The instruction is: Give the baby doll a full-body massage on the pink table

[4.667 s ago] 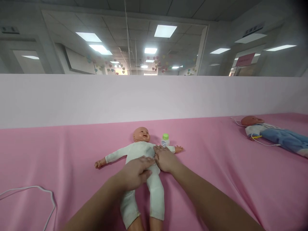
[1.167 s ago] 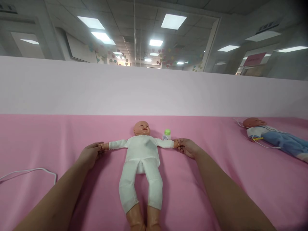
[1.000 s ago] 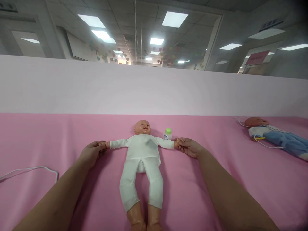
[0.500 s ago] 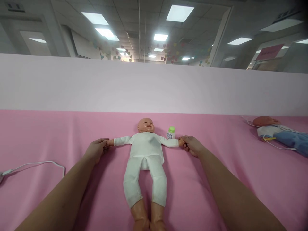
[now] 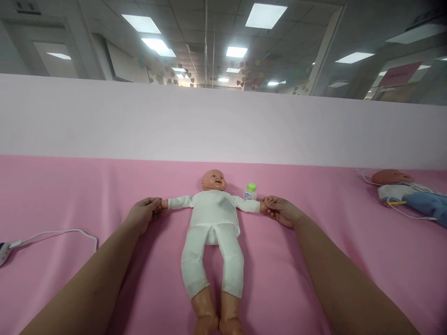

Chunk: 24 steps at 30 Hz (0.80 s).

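A baby doll [image 5: 214, 214] in a white cloth suit lies on its back, both arms stretched out sideways and its head toward the wall. My left hand [image 5: 144, 214] is closed around the doll's hand on the left side. On the other side, the fingers of my right hand [image 5: 282, 211] pinch the doll's other hand. A small bottle with a green cap [image 5: 250, 191] stands just behind the doll's arm, near my right hand. The doll's bare feet reach the bottom of the view.
Pink cloth [image 5: 139, 288] covers the surface. A second doll in blue and white [image 5: 419, 197], with a thin tube, lies at the far right. A white cable [image 5: 59, 231] runs from a white device at the left. Behind stands a white low wall [image 5: 223, 125] with glass above.
The whole view has shifted slightly, so things sit a little further right, and more of the white device shows at the left edge. Both hands keep hold of the doll's hands.
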Tool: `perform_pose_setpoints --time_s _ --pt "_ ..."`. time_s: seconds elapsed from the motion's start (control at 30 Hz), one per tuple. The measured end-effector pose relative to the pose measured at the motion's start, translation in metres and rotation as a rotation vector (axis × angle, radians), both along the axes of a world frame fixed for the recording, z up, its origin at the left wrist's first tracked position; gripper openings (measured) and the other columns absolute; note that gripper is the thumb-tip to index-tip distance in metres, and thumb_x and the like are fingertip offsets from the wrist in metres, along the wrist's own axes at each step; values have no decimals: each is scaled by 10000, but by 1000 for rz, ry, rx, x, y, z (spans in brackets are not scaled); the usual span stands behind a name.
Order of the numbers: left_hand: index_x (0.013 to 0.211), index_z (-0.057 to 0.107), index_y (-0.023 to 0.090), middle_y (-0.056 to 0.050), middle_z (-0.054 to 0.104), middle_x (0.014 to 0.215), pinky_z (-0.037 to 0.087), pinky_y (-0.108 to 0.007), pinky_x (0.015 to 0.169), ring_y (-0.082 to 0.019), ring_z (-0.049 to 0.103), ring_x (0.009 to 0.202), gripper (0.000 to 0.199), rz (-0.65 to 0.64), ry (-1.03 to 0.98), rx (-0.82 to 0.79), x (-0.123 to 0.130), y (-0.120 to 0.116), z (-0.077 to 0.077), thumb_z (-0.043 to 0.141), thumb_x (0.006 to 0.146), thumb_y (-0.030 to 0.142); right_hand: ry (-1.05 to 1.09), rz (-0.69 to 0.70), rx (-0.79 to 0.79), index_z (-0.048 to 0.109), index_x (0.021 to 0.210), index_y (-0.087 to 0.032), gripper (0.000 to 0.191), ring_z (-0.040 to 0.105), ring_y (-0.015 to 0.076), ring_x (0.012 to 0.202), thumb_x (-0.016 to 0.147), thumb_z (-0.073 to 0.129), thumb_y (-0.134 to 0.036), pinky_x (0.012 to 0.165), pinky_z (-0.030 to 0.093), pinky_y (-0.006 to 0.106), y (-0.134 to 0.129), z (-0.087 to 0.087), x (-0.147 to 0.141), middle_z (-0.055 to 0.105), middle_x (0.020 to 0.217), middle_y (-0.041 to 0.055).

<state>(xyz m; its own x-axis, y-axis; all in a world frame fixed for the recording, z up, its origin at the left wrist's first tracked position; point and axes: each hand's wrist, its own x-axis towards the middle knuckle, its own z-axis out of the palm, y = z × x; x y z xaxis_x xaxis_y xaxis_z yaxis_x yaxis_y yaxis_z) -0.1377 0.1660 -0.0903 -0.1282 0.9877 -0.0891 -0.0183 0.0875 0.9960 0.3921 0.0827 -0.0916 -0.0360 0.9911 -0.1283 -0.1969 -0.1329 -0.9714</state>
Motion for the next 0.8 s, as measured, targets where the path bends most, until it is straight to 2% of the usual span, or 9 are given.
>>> perform_pose_setpoints --time_s 0.1,0.27,0.4,0.5,0.63,0.7,0.8 --pt "989 761 178 -75 761 879 617 -292 685 -193 721 720 321 37 5 -10 0 2 -1 826 751 384 -51 -56 1 670 812 -184 328 480 101 631 714 915 -379 584 411 231 3 -3 -2 616 752 7" --pt "1085 731 140 -147 774 1006 656 -362 747 -238 761 775 312 80 -82 -35 0 7 -3 754 775 173 -112 -216 -29 648 775 -172 347 377 82 562 817 817 -473 496 328 221 9 -6 -8 521 675 -11" --pt "1103 714 133 -150 772 1021 661 -371 776 -238 769 765 366 99 -137 -63 4 4 2 707 747 47 -77 -277 -98 662 790 -170 186 357 87 545 872 725 -324 443 282 216 12 -5 -9 498 668 -1" --pt "1107 709 135 -136 771 1022 657 -350 774 -226 767 764 429 96 -159 -68 6 1 6 708 698 1 -47 -227 -106 718 886 -162 68 415 98 569 854 682 -210 451 337 220 10 -3 -7 570 733 34" --pt "1128 716 146 -116 774 1005 632 -298 732 -209 750 792 474 24 -103 -31 4 -1 4 798 665 94 71 -85 -68 751 1062 -170 260 579 130 747 805 731 -141 655 519 239 4 -1 -1 680 960 82" --pt "1095 740 151 -97 769 924 599 -264 660 -189 719 740 456 -25 -34 -5 2 -2 3 856 658 212 88 -47 -53 748 1092 -183 300 612 142 829 795 784 -164 735 536 245 3 -3 2 695 1032 82" --pt "970 765 158 -68 746 810 558 -257 602 -170 669 653 415 -41 26 12 2 -4 4 895 634 366 48 -34 -38 737 1031 -204 302 600 132 793 761 868 -233 698 506 240 4 -6 5 700 964 52"
